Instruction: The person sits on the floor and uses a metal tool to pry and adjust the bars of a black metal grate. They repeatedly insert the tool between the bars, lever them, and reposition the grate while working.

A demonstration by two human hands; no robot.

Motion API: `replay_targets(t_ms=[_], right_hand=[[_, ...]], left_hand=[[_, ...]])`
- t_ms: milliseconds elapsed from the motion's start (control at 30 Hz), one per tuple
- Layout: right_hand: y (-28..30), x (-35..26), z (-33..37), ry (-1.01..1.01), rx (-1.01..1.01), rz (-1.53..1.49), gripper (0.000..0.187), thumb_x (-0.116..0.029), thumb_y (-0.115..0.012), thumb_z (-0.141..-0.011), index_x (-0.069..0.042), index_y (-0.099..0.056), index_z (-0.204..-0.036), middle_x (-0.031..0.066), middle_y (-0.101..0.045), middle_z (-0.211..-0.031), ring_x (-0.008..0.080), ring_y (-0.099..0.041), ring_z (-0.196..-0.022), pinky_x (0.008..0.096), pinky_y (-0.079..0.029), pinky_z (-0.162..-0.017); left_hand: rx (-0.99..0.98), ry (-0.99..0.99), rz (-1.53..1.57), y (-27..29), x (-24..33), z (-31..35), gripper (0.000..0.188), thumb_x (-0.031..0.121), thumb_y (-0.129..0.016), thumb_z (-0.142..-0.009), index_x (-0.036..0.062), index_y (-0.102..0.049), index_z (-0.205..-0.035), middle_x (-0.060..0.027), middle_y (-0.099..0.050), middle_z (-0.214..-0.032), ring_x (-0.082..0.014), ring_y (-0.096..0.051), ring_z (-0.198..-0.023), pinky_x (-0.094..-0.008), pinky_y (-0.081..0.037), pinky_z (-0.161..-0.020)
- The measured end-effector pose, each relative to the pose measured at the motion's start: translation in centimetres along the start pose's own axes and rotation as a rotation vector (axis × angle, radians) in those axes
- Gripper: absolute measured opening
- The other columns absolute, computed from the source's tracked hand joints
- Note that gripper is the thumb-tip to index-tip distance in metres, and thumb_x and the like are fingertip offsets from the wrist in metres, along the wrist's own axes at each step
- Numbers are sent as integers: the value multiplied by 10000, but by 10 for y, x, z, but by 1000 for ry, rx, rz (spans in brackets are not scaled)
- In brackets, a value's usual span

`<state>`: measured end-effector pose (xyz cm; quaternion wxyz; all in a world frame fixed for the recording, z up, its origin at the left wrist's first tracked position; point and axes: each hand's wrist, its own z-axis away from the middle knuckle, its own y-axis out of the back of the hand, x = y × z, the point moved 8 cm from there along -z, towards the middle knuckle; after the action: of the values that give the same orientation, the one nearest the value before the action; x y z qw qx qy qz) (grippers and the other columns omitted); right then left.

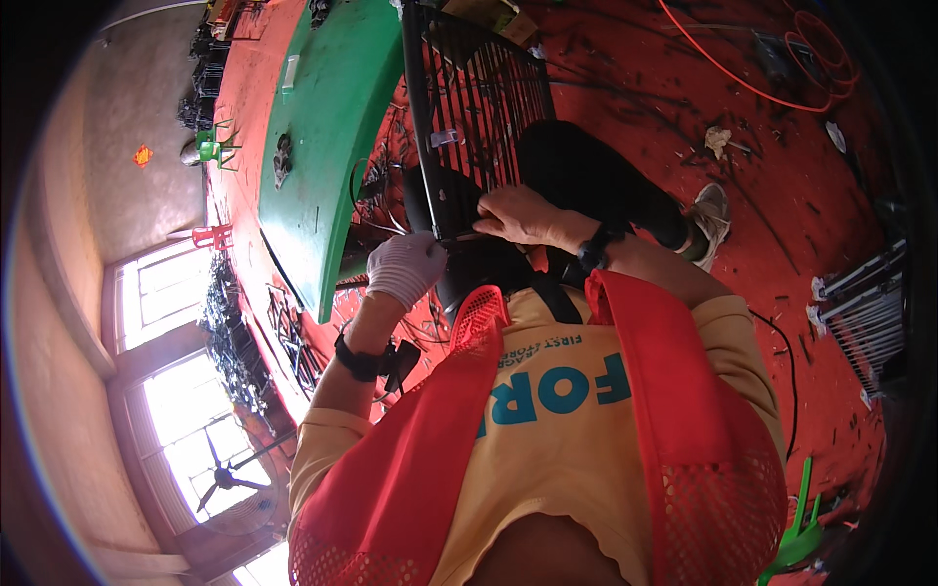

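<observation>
A black wire grille (489, 98) with a thick black rim stands upright in front of me, resting against my black trouser leg (596, 176). My left hand (405, 266), in a white glove with a black watch at the wrist, is closed around the rim's lower part. My bare right hand (523, 215) is closed on the grille's lower edge just to the right, its fingers pinched at the rim. The two hands are nearly touching. Thin black wires (376, 200) hang beside the rim. I wear a yellow shirt and a red mesh vest.
A green tabletop (322, 117) lies to the left on the red floor. An orange cable (762, 93) loops at the upper right, with crumpled paper (718, 139) nearby. Metal grilles (870, 322) lie at right, a green stool (801, 527) at lower right, black parts (234, 332) by the windows.
</observation>
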<state>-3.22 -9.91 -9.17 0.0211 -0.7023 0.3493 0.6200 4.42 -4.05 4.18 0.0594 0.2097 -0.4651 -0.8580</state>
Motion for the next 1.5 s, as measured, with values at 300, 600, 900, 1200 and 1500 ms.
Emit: replay_targets(t_ms=[300, 600, 900, 1200, 1500], right_hand=[[-24, 0, 3, 120, -203, -206, 159, -227, -632, -879, -69, -622, -898, 100, -628, -848, 302, -624, -856, 388, -486, -731], [-25, -11, -6, 159, -179, -223, 144, -195, -647, -858, -55, -615, -861, 79, -585, -837, 278, -600, -852, 381, -480, -751], [-16, -8, -2, 19, -252, -137, 189, -260, -635, -876, -81, -631, -935, 110, -599, -914, 309, -613, -882, 403, -484, -746], [-13, -9, 0, 47, -167, -198, 202, -265, -650, -863, -68, -646, -907, 128, -648, -817, 323, -638, -816, 421, -486, -699], [-21, -7, 0, 2, -237, -189, 204, -264, -620, -890, -63, -632, -924, 128, -637, -866, 312, -625, -860, 408, -485, -742]], left_hand=[[69, 1, 8, -1, -3, 2, 258, 337, -532, -795, 125, -678, -805, -163, -656, -734, -363, -649, -737, -470, -514, -695], [81, 1, -3, -3, -5, 2, 252, 333, -535, -799, 122, -672, -805, -157, -652, -712, -361, -649, -715, -469, -515, -673], [-7, -7, -93, 5, 9, -1, 259, 330, -525, -806, 125, -679, -844, -162, -663, -773, -356, -652, -752, -464, -516, -694], [-6, -110, -287, -4, 32, -7, 215, 229, -511, -830, 87, -671, -818, -136, -682, -779, -328, -674, -748, -461, -522, -646], [-107, -113, -380, -13, 33, -14, 175, 267, -568, -840, 112, -643, -871, -142, -677, -801, -324, -671, -787, -462, -522, -639]])
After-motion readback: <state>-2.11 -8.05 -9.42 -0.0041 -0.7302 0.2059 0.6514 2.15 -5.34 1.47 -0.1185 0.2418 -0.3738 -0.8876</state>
